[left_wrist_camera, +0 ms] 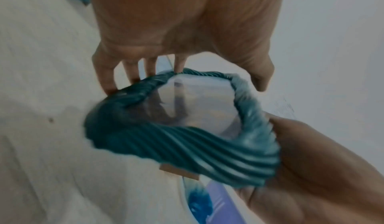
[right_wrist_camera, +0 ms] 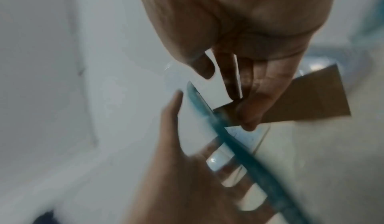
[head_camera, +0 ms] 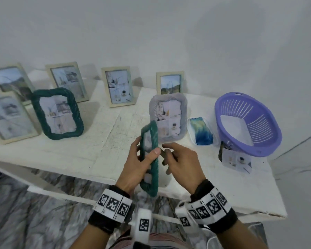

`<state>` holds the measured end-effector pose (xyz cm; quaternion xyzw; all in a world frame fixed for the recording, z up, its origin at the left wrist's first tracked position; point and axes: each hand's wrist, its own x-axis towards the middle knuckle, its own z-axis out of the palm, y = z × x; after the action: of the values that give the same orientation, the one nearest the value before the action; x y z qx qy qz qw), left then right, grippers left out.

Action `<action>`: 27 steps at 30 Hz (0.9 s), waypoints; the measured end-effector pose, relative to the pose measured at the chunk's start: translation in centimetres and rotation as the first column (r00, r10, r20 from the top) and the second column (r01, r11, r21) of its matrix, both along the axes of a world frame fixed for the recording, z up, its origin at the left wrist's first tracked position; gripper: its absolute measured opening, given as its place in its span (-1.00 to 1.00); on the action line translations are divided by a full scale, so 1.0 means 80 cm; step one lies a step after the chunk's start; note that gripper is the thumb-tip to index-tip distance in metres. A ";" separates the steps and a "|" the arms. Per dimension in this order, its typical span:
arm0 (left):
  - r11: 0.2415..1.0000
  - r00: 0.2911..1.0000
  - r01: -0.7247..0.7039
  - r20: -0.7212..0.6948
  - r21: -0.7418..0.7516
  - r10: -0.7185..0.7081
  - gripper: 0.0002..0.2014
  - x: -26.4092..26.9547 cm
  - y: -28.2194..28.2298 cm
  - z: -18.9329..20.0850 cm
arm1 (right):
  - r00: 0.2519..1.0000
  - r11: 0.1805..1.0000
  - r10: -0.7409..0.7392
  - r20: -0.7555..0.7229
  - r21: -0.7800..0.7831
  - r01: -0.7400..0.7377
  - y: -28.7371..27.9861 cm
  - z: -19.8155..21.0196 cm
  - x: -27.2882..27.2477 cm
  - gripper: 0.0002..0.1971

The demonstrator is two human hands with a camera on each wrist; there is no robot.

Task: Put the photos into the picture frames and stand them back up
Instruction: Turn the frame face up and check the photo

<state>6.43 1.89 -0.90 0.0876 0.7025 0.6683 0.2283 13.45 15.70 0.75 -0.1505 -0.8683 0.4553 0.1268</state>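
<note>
The left hand [head_camera: 133,169] grips a teal frame [head_camera: 149,159] edge-on above the table's [head_camera: 79,159] near edge, thumb on its front rim, fingers curled behind. Just right of those fingers, the right hand [head_camera: 180,162] pinches the brown backing flap [right_wrist_camera: 307,99] at the frame's rear. Beyond the fingertips stands a filled grey frame [head_camera: 168,117]; farther right, a purple basket [head_camera: 248,123] with a loose photo [head_camera: 236,161] before it
</note>
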 end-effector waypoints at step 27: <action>0.967 0.967 -0.126 0.247 0.221 0.070 -0.53 -0.255 -0.083 0.000 | 0.989 0.936 -0.105 -0.102 -0.347 0.064 -0.052 -0.043 -0.267 -0.76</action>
<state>-13.98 -4.79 -0.94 -0.0014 0.5896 0.7630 0.2649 -7.94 11.57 -2.73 -0.1800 -0.7593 0.6019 0.1697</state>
